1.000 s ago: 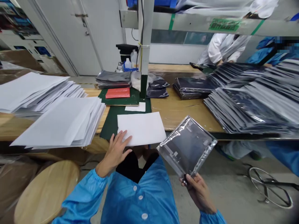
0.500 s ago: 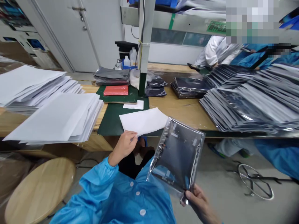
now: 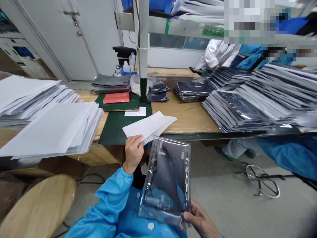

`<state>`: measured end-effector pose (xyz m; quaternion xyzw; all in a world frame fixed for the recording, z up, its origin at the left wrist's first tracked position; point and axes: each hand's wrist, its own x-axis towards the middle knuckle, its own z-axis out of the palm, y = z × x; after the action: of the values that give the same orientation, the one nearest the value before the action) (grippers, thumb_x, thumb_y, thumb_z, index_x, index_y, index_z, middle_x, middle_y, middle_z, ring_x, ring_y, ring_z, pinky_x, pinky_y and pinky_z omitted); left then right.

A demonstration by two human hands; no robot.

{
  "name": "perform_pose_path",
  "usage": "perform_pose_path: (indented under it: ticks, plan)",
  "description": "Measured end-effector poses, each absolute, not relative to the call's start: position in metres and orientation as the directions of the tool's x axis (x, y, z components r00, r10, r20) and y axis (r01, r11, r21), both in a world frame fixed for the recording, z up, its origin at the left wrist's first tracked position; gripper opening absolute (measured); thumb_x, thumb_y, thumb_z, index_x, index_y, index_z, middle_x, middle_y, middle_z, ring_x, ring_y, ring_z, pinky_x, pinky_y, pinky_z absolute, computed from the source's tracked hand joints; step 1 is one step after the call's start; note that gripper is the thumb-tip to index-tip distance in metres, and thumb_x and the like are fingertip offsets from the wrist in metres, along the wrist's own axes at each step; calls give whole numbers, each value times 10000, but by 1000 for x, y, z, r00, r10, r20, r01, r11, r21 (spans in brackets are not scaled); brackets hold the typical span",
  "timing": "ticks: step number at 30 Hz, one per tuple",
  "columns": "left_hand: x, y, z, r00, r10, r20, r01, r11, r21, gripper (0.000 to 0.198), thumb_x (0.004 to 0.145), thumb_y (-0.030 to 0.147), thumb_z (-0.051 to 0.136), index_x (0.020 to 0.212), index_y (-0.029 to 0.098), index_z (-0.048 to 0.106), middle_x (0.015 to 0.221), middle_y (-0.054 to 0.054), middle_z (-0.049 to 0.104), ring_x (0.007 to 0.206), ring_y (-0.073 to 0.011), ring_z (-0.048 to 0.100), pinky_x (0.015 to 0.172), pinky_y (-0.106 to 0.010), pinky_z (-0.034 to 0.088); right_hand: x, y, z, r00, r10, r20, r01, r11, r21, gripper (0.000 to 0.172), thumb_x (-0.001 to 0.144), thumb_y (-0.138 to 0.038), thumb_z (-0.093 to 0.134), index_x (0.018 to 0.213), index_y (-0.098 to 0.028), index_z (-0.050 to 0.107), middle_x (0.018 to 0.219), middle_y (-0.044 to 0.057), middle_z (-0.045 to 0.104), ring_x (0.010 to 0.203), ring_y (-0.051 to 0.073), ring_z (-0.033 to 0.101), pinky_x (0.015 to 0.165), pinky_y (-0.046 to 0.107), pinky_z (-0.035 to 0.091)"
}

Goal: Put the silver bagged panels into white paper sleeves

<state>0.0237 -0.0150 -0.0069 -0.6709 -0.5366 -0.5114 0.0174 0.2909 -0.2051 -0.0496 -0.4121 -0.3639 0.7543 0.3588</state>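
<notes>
A white paper envelope or folded sheet (image 3: 148, 126) lies at the bench's front edge, its near corner pinched by my left hand (image 3: 133, 150). Its top layer is lifted at the right, so the paper gapes a little. In front of my body, my right hand (image 3: 199, 218) grips the lower right corner of a flat dark panel in a clear plastic bag (image 3: 168, 175). The panel has a glossy, reflective face with small pale labels. Its top edge is close to the white paper; whether they touch, I cannot tell.
Stacks of white envelopes (image 3: 52, 129) fill the left. Several bagged dark panels with white sheets (image 3: 242, 112) are piled at right. A red bubble pouch (image 3: 116, 98) lies on a green board. A post (image 3: 143, 59) rises mid-bench. A wooden stool (image 3: 39, 205) stands lower left. Co-workers sit at right.
My right hand has brought the bagged panel leftward, closer to my left hand and more upright. The white paper has opened more along its right side. The whole view has shifted slightly.
</notes>
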Motion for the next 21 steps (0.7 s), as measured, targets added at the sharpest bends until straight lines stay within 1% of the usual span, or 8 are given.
perform_pose_path:
  ticks: [2, 5, 9, 13, 15, 17, 19, 21]
  plan:
    - [25, -17, -16, -64, 683, 728, 754, -444, 484, 298, 860, 94, 480, 959, 196, 742, 977, -88, 730, 915, -226, 630, 859, -418, 488, 287, -203, -49, -405, 849, -341, -244, -459, -854, 403, 747, -522, 795, 871, -161, 664, 664, 22, 677, 532, 156, 606, 543, 255, 444]
    - [24, -23, -30, -11, 668, 744, 750, -486, 448, 361, 833, 55, 449, 964, 214, 746, 974, -89, 731, 911, -229, 628, 846, -429, 473, 283, -200, -49, -353, 875, -331, -279, -436, -856, 386, 771, -511, 780, 870, -158, 660, 650, 24, 677, 537, 156, 605, 541, 256, 441]
    - [24, -28, -42, 25, 666, 746, 715, -533, 452, 370, 843, 66, 437, 990, 224, 737, 977, -90, 726, 929, -234, 627, 852, -438, 480, 277, -199, -50, -311, 884, -348, -309, -440, -843, 361, 778, -480, 786, 857, -153, 652, 629, 34, 689, 522, 153, 606, 525, 255, 437]
    - [25, -30, -47, 37, 604, 796, 680, -600, 423, 359, 844, 63, 442, 1032, 217, 706, 1011, -98, 701, 975, -229, 616, 895, -432, 485, 266, -194, -48, -265, 899, -348, -360, -427, -830, 370, 771, -480, 795, 858, -147, 658, 629, 42, 693, 524, 154, 615, 512, 248, 445]
    - [24, -32, -49, -20, 594, 804, 705, -562, 433, 347, 822, 67, 468, 1062, 201, 680, 1044, -111, 666, 1025, -236, 601, 922, -430, 483, 259, -189, -47, -195, 914, -356, -408, -406, -818, 367, 755, -471, 815, 856, -154, 660, 641, 34, 692, 541, 150, 624, 520, 242, 459]
    - [23, -35, -51, -139, 602, 786, 747, -457, 483, 338, 798, 95, 515, 1097, 176, 650, 1054, -128, 625, 1038, -243, 590, 914, -419, 490, 252, -181, -46, -127, 926, -355, -445, -373, -814, 365, 736, -460, 836, 851, -157, 667, 669, 30, 697, 564, 150, 636, 529, 239, 476]
    - [21, -38, -54, -266, 600, 755, 757, -355, 549, 310, 781, 141, 570, 1085, 155, 624, 976, -113, 603, 947, -229, 596, 844, -382, 508, 244, -173, -47, -76, 932, -353, -469, -346, -813, 370, 719, -455, 851, 857, -157, 679, 706, 33, 707, 583, 156, 652, 531, 241, 495]
    - [19, -42, -58, -308, 618, 724, 740, -322, 590, 213, 773, 172, 606, 986, 164, 609, 826, -51, 577, 776, -183, 575, 723, -317, 506, 235, -165, -49, -33, 932, -360, -490, -329, -807, 391, 691, -455, 871, 866, -157, 688, 729, 34, 715, 600, 168, 673, 528, 244, 513]
